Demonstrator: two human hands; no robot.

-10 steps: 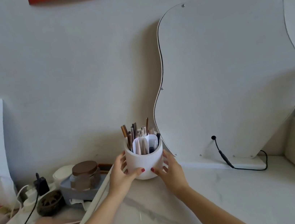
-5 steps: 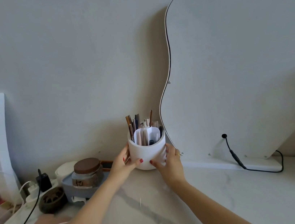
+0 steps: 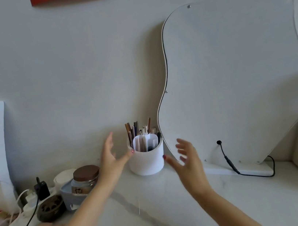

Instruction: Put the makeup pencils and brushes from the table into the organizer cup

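While both hands (image 3: 112, 160) (image 3: 186, 160) flank organizer cup (image 3: 147, 161); seemingly apart.

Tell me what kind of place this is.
Probably a home vanity or dressing table: a white organizer cup full of makeup pencils and brushes stands on a marble-look tabletop, beside a wavy-edged panel with a power cord, likely a lit mirror's back.

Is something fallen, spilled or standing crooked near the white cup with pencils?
Nothing stands out. The organizer cup stands upright on the marble table, pencils and brushes upright inside. Both hands, left and right, are open beside it. No loose pencils lie on the visible table.
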